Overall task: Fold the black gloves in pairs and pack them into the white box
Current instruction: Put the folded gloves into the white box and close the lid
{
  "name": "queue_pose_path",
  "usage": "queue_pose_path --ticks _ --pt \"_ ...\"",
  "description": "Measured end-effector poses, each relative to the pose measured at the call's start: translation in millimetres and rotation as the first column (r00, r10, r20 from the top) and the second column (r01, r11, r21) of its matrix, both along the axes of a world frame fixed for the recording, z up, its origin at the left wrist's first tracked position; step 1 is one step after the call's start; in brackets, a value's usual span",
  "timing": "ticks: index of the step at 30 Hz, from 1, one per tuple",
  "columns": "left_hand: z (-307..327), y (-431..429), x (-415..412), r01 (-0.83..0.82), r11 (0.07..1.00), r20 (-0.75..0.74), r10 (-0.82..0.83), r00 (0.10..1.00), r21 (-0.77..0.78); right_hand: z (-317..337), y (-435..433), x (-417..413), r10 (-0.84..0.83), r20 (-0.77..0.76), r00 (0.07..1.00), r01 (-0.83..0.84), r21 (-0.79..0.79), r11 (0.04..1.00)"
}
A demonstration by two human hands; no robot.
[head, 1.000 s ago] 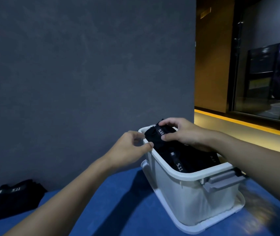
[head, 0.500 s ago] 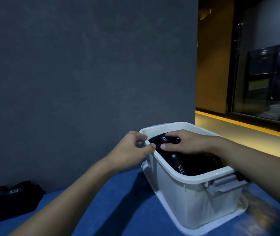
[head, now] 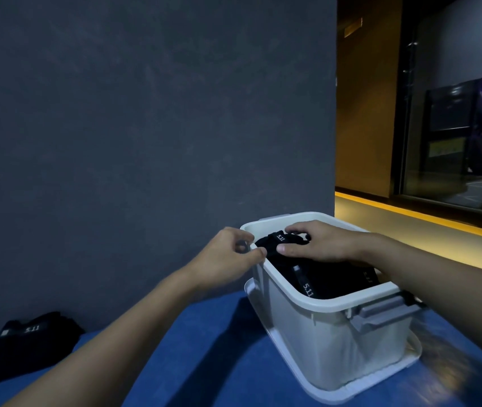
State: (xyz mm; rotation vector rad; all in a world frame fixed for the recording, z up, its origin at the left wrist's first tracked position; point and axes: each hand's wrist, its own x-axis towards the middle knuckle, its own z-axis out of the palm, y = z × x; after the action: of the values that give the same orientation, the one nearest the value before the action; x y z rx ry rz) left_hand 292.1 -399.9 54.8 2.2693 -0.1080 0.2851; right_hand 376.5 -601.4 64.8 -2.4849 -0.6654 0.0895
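Folded black gloves (head: pixel 326 276) fill the white box (head: pixel 307 342), which stands on its lid (head: pixel 360 387) on a blue table (head: pixel 193 359). The right hand (head: pixel 319 245) curls around the topmost pair inside. The left hand (head: pixel 222 259) pinches the box's rim at its left corner. A spare glove pile (head: pixel 28 339) lies far left, against the wall.

Your box (head: pixel 316 342) stands on its lid (head: pixel 380 386) toward the table's (head: pixel 204 362) right edge, with gloves (head: pixel 330 277) inside. Your right hand (head: pixel 316 245) is gripping them at the far end and your left hand (head: pixel 222 259) is gripping the box's left rim. Loose gloves (head: pixel 28 342) lie at the far left edge, against the wall (head: pixel 146 142).
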Motion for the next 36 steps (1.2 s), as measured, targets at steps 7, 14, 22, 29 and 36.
queue_pose_path --ticks 7,14,22,29,36 --pt "14.1 13.6 -16.1 -0.012 1.000 0.050 0.013 0.999 -0.027 14.6 9.8 -7.9 -0.001 0.045 0.999 -0.003 0.074 0.997" --pt "18.7 70.6 -53.5 -0.151 0.988 0.124 0.155 0.980 -0.037 23.0 67.3 -36.8 0.063 0.104 0.993 -0.078 0.144 0.986" --pt "-11.4 173.2 -110.0 -0.330 0.941 0.098 0.336 0.937 -0.076 -2.1 185.1 -73.7 0.223 0.080 0.972 -0.228 0.071 0.971" --pt "-59.5 260.9 -146.3 -0.544 0.837 0.055 0.547 0.835 -0.068 -54.2 291.6 -97.2 0.353 -0.057 0.934 -0.349 0.074 0.934" --pt "-97.5 310.9 -168.7 -0.603 0.781 -0.049 0.616 0.786 0.162 -95.3 364.9 -106.0 0.371 -0.125 0.920 -0.362 0.085 0.928"
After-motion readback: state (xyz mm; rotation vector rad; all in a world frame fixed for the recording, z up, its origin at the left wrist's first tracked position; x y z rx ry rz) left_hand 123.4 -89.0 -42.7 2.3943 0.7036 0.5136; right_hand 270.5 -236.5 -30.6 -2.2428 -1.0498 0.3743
